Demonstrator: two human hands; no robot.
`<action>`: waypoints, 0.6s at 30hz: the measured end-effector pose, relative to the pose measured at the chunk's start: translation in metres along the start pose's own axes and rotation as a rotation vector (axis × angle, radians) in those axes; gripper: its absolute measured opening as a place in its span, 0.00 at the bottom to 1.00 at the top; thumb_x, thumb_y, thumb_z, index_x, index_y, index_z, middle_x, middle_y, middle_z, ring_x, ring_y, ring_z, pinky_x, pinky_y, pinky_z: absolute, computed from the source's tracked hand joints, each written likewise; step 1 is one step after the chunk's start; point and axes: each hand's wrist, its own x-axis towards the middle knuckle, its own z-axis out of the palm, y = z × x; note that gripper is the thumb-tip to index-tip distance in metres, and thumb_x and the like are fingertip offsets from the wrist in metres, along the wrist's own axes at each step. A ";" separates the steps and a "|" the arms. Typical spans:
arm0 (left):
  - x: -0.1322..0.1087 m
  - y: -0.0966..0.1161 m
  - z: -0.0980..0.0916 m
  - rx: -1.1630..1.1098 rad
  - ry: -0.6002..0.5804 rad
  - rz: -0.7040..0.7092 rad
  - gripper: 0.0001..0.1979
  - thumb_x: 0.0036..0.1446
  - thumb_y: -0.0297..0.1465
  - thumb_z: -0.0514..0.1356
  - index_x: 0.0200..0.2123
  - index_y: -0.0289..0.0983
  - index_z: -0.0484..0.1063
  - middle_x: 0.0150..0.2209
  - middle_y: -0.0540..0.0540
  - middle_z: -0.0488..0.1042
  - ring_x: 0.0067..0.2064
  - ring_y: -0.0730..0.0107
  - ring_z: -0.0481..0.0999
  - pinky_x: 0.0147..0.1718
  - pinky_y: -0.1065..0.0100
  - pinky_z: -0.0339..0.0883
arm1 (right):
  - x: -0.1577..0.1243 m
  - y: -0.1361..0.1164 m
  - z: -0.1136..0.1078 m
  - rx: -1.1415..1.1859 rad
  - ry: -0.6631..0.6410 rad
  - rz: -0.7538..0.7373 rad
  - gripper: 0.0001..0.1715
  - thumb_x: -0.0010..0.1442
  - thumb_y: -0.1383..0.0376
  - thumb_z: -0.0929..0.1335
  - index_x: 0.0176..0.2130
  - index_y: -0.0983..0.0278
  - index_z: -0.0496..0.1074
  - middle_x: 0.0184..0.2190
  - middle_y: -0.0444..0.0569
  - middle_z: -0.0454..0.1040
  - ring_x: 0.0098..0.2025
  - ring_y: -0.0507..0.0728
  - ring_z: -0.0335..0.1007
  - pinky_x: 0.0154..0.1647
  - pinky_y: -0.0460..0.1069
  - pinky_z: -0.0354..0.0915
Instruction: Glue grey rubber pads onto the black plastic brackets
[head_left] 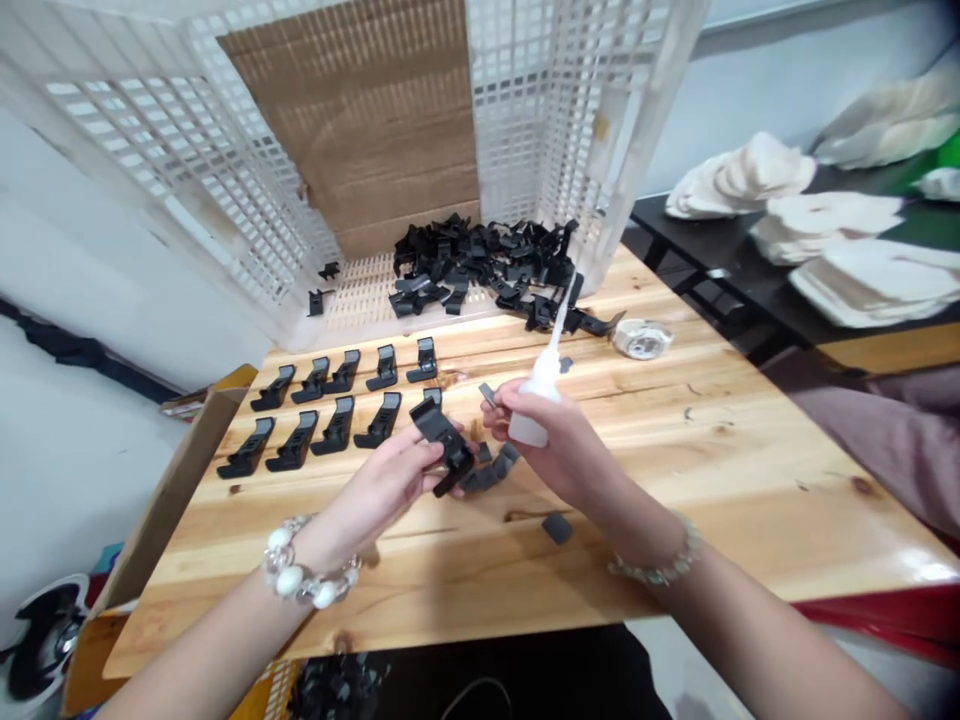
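My left hand (pixel 409 462) is closed on a black plastic bracket (pixel 444 440), held tilted above the table. In my right hand (pixel 555 440) is a white squeeze bottle (pixel 541 395) whose long thin nozzle points up and away. Between the fingertips of that same hand sits a small grey pad (pixel 487 394). Below and between the hands lie several loose dark grey pads (pixel 491 468), partly hidden by the bracket. One more grey pad (pixel 557 527) rests nearer the front edge. To the left, several black brackets (pixel 334 425) stand in two rows on the wood.
A white plastic basket (pixel 517 90) on its side, lined with cardboard (pixel 375 120), holds a pile of black parts (pixel 480 255). A roll of clear tape (pixel 642 340) lies right of it. White stacked pieces (pixel 877 280) sit on a dark table. A person's sleeve (pixel 847 420) shows at right.
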 end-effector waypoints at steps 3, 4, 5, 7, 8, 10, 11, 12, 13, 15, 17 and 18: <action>-0.007 -0.001 -0.010 0.039 0.017 -0.003 0.14 0.59 0.34 0.61 0.47 0.35 0.71 0.41 0.40 0.77 0.40 0.62 0.77 0.29 0.69 0.71 | 0.003 0.009 -0.002 -0.166 -0.061 0.022 0.12 0.48 0.62 0.75 0.30 0.65 0.72 0.25 0.43 0.72 0.28 0.49 0.65 0.32 0.47 0.60; -0.007 -0.002 -0.013 0.064 0.010 -0.008 0.14 0.60 0.34 0.61 0.48 0.35 0.71 0.41 0.40 0.77 0.40 0.63 0.77 0.27 0.70 0.70 | 0.005 0.012 -0.003 -0.193 -0.071 0.028 0.13 0.47 0.63 0.76 0.30 0.64 0.71 0.24 0.42 0.71 0.27 0.49 0.64 0.32 0.47 0.59; -0.007 -0.003 -0.016 0.091 -0.001 -0.014 0.14 0.61 0.35 0.60 0.47 0.35 0.72 0.42 0.39 0.77 0.40 0.63 0.76 0.26 0.72 0.69 | 0.006 0.015 -0.004 -0.206 -0.070 0.036 0.15 0.45 0.64 0.77 0.31 0.64 0.71 0.24 0.41 0.71 0.27 0.49 0.64 0.32 0.47 0.59; -0.006 -0.008 -0.021 0.133 -0.023 -0.030 0.12 0.62 0.35 0.59 0.45 0.34 0.72 0.42 0.40 0.76 0.38 0.67 0.75 0.24 0.75 0.65 | 0.008 0.019 -0.005 -0.234 -0.062 0.058 0.18 0.43 0.65 0.78 0.33 0.63 0.70 0.25 0.40 0.71 0.28 0.50 0.65 0.33 0.48 0.60; -0.005 -0.011 -0.023 0.139 -0.024 -0.032 0.12 0.62 0.35 0.58 0.44 0.33 0.72 0.41 0.40 0.76 0.37 0.69 0.75 0.23 0.76 0.64 | 0.009 0.020 -0.006 -0.260 -0.065 0.072 0.18 0.43 0.65 0.78 0.34 0.64 0.71 0.25 0.40 0.71 0.28 0.50 0.65 0.33 0.48 0.60; -0.005 -0.019 -0.023 0.134 -0.011 -0.026 0.11 0.62 0.35 0.57 0.43 0.33 0.71 0.39 0.41 0.76 0.35 0.70 0.75 0.20 0.78 0.61 | 0.008 0.020 -0.006 -0.320 -0.081 0.104 0.16 0.46 0.63 0.77 0.33 0.65 0.71 0.24 0.41 0.71 0.28 0.50 0.65 0.34 0.48 0.59; -0.005 -0.023 -0.023 0.129 -0.003 -0.021 0.12 0.62 0.36 0.57 0.43 0.34 0.70 0.39 0.41 0.76 0.34 0.69 0.76 0.18 0.78 0.60 | 0.006 0.020 -0.005 -0.347 -0.088 0.114 0.15 0.47 0.62 0.76 0.33 0.65 0.71 0.24 0.41 0.70 0.28 0.50 0.65 0.34 0.48 0.59; -0.006 -0.026 -0.022 0.124 0.002 -0.019 0.12 0.62 0.36 0.57 0.44 0.34 0.69 0.39 0.41 0.76 0.34 0.67 0.76 0.17 0.77 0.60 | 0.005 0.020 -0.004 -0.368 -0.091 0.120 0.15 0.49 0.60 0.76 0.32 0.65 0.71 0.23 0.41 0.70 0.28 0.50 0.65 0.34 0.48 0.59; -0.007 -0.028 -0.021 0.119 0.002 -0.020 0.13 0.62 0.37 0.57 0.45 0.34 0.69 0.40 0.41 0.76 0.34 0.65 0.77 0.16 0.77 0.61 | 0.003 0.019 -0.003 -0.382 -0.097 0.123 0.14 0.50 0.60 0.75 0.32 0.65 0.71 0.23 0.41 0.70 0.28 0.50 0.65 0.34 0.48 0.58; -0.009 -0.031 -0.018 0.099 -0.013 -0.034 0.14 0.63 0.37 0.57 0.48 0.36 0.67 0.42 0.41 0.75 0.35 0.63 0.79 0.17 0.75 0.64 | 0.001 0.017 0.000 -0.400 -0.136 0.141 0.13 0.52 0.60 0.74 0.32 0.65 0.70 0.23 0.42 0.70 0.28 0.50 0.65 0.33 0.48 0.58; -0.012 -0.031 -0.016 0.049 -0.029 -0.053 0.14 0.63 0.36 0.56 0.50 0.38 0.66 0.42 0.42 0.74 0.36 0.63 0.79 0.21 0.73 0.70 | -0.002 0.016 0.003 -0.411 -0.184 0.169 0.11 0.54 0.62 0.73 0.33 0.64 0.69 0.23 0.42 0.71 0.28 0.51 0.66 0.34 0.49 0.59; -0.013 -0.031 -0.015 0.018 -0.034 -0.060 0.14 0.63 0.35 0.56 0.50 0.38 0.66 0.42 0.43 0.74 0.36 0.64 0.79 0.24 0.71 0.72 | -0.002 0.016 0.004 -0.416 -0.199 0.183 0.10 0.54 0.63 0.73 0.33 0.64 0.69 0.23 0.43 0.72 0.29 0.52 0.67 0.34 0.49 0.60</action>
